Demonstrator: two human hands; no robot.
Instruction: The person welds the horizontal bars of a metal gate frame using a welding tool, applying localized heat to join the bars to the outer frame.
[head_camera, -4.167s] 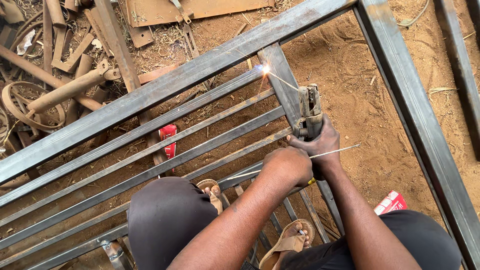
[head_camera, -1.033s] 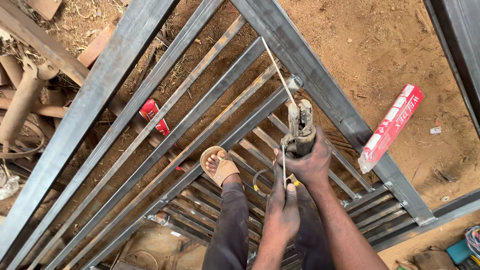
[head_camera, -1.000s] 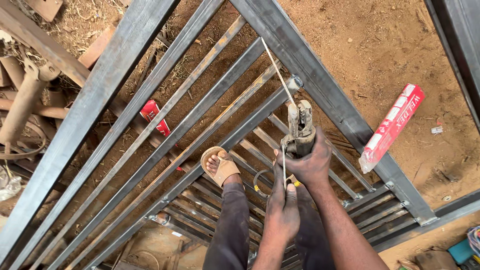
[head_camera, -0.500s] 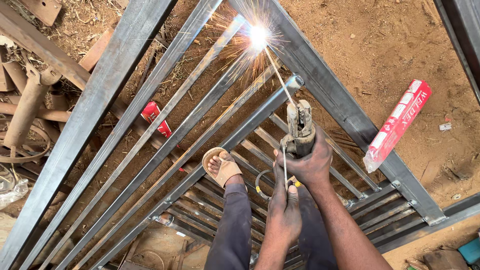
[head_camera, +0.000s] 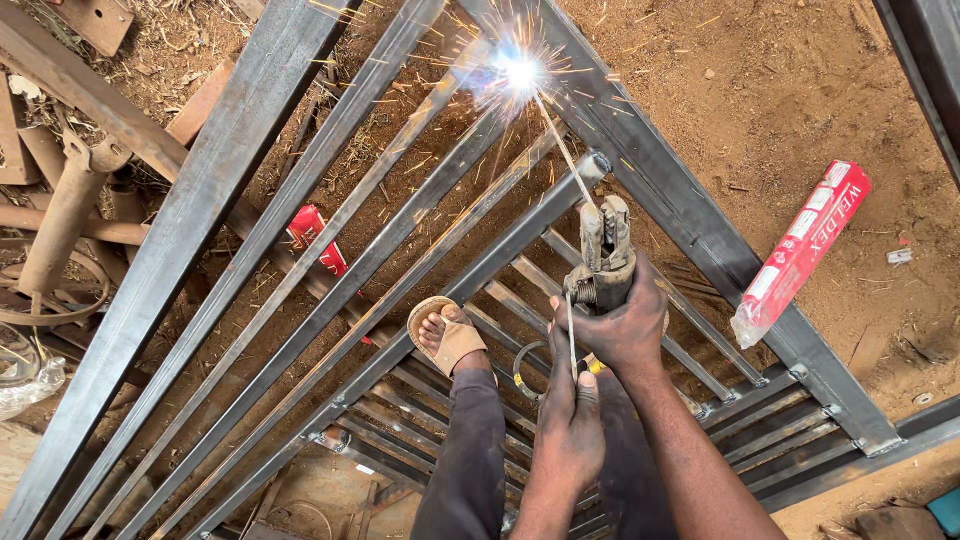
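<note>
Head view, looking down on a steel gate frame (head_camera: 200, 215) laid flat over bare earth. My right hand (head_camera: 625, 325) is wrapped tight around the electrode holder (head_camera: 605, 255), at the near centre of the scene. The welding rod (head_camera: 560, 150) runs from the holder's jaws up and to the far left, and its tip meets the joint where a slanted bar (head_camera: 470, 275) joins the heavy diagonal rail (head_camera: 700, 230). My left hand (head_camera: 570, 425) lies just below the right, its fingers closed lightly around a thin spare rod (head_camera: 571, 335) that rises toward the holder; it seems to steady the grip, though I cannot tell how firmly it pinches.

The change: a second ago the rod tip rested dark on the joint; half a second ago an arc showed, and now it burns brighter, a white arc (head_camera: 520, 70) throwing sparks across the far bars. I judge that the arc is struck and metal is being laid at this joint, so the hands must hold steady.

A sandalled foot (head_camera: 450, 335) rests on a bar to the left of the hands. A red packet of rods (head_camera: 800, 250) lies on the rail at right; a small red can (head_camera: 318, 240) sits under the bars at left; rusted scrap (head_camera: 60, 220) lies far left.
</note>
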